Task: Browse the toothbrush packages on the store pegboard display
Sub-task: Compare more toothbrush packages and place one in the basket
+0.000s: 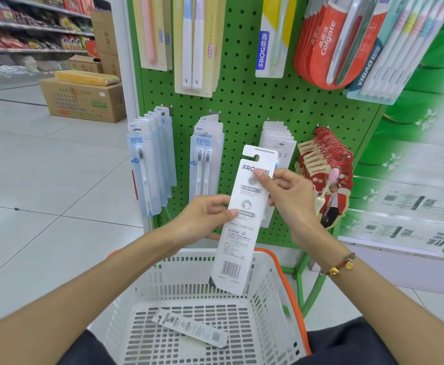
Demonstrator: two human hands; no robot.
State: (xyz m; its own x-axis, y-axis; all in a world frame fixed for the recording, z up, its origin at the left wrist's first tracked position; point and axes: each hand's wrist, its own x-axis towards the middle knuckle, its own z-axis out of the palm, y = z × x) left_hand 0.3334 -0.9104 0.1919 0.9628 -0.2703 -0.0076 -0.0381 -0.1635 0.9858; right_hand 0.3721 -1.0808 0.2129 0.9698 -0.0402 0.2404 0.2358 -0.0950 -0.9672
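A long white Frog toothbrush package point(242, 233) is held upright in front of the green pegboard point(242, 101), its printed back and barcode facing me. My left hand point(205, 217) grips its left edge near the middle. My right hand point(286, 191) pinches its upper right edge. More toothbrush packages hang on the board: pale blue ones point(149, 164), a second blue row point(205, 159), white ones point(279, 143) behind the held package, red canban ones point(326, 175). Another white package point(192, 329) lies flat in the basket.
A white plastic shopping basket point(168, 285) with an orange handle sits below my hands. Colgate packs point(326, 43) hang at the upper right. Cardboard boxes point(84, 98) stand on the tiled floor at the left, and stocked shelves point(31, 27) run behind. Green-wrapped goods point(413, 180) are stacked at the right.
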